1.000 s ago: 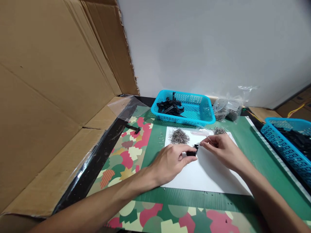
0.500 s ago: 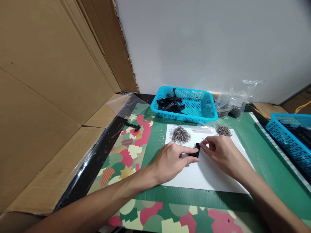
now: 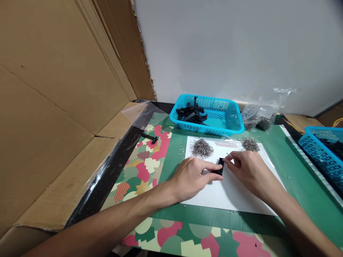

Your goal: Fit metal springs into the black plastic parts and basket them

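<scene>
Over the white sheet (image 3: 241,196), my left hand (image 3: 194,176) pinches a small black part (image 3: 220,167) between thumb and fingers. My right hand (image 3: 245,166) is closed on a thin metal piece (image 3: 230,156), its fingertips at the upper right edge of the black part. Behind my left hand lies a pile of small metal pieces (image 3: 202,148). A second metal pile (image 3: 249,144) sits just behind my right hand.
A blue basket (image 3: 207,130) with black parts stands at the back, beside clear bags (image 3: 265,119) of metal pieces. Another blue basket (image 3: 321,153) is at the right. A black part (image 3: 153,140) lies on the patterned mat, near cardboard (image 3: 80,164).
The whole view has shifted slightly, so everything appears a little further right. Both hands keep their grips, with my right fingertips still against the black part.
</scene>
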### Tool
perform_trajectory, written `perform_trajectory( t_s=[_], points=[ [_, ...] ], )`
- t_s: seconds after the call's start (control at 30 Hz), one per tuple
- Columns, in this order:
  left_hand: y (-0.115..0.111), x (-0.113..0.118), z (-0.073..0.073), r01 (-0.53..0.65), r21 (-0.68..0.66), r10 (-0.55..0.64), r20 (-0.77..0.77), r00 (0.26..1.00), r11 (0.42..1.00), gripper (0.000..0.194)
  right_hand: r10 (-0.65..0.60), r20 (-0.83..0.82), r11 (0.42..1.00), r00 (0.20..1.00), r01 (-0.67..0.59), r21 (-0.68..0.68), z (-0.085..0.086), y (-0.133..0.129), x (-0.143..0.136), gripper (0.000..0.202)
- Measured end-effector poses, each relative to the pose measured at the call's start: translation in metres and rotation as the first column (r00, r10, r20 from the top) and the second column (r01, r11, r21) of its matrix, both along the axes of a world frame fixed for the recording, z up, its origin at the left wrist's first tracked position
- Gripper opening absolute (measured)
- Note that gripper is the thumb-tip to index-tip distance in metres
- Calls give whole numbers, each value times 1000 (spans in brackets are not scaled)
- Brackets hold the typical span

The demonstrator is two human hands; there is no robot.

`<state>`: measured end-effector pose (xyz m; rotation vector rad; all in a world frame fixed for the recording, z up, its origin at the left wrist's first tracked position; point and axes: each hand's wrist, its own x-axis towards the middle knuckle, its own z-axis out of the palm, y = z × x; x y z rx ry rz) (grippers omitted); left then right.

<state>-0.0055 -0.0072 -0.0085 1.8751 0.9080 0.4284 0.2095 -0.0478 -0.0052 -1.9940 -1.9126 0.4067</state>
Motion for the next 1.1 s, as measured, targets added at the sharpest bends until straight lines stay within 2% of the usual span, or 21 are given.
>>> perform_trajectory(
  t_s=[0.33, 0.6, 0.83, 0.9, 1.0, 1.03, 1.1],
  points=[
    [2, 2, 0, -19, -48, 21, 34, 999, 999, 30, -37, -18, 999, 999, 38, 24, -7, 1, -4, 36],
    [2, 1, 1, -24, -95, 25, 7, 1000, 995, 27, -10, -155, 999, 988, 18, 48, -7, 4, -6, 40],
    [3, 1, 0, -38, -111, 39, 2, 999, 993, 28, 28, -351, 994, 936, -62, -85, 1, 7, 10, 40],
    [3, 1, 0, -35, -105, 36, 3, 999, 994, 29, 5, -410, 997, 912, -37, -70, 2, 7, 14, 44],
    [3, 1, 1, -25, -93, 26, 13, 1000, 995, 28, -78, -538, 997, 840, 80, -20, 1, 7, 16, 51],
    [3, 1, 1, -18, -85, 19, 15, 1000, 996, 28, -103, -598, 992, 795, 126, -4, 0, 7, 16, 52],
    [2, 1, 1, -2, -61, 3, 19, 1000, 998, 26, -111, -748, 980, 654, 198, 27, -4, 8, 12, 53]
  ],
)
